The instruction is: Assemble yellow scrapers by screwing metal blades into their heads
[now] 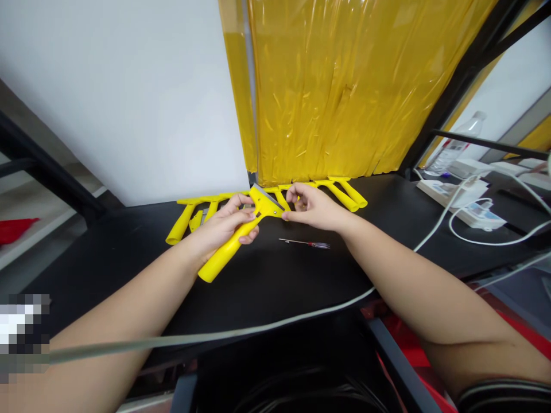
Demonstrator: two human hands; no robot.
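My left hand [228, 223] is wrapped around the neck of a yellow scraper [224, 252], whose tube-like handle slants down to the left. A metal blade strip [266, 196] runs along the scraper's wide head, and a small screw shows on the head. At the head's right corner, my right hand [314, 207] has its thumb against the plastic and its fingers curled; whether a small part is between them is hidden. Below the hands lies a thin screwdriver [316, 245] with a clear and red handle, its shaft pointing left.
More yellow scrapers [181, 223] lie in a row along the back of the black table [267, 287]. Behind them stand a white panel [142, 103] and yellow film [336, 92]. White power strips [460, 203] and a bottle [458, 143] sit at right. A pale cable [267, 328] crosses in front.
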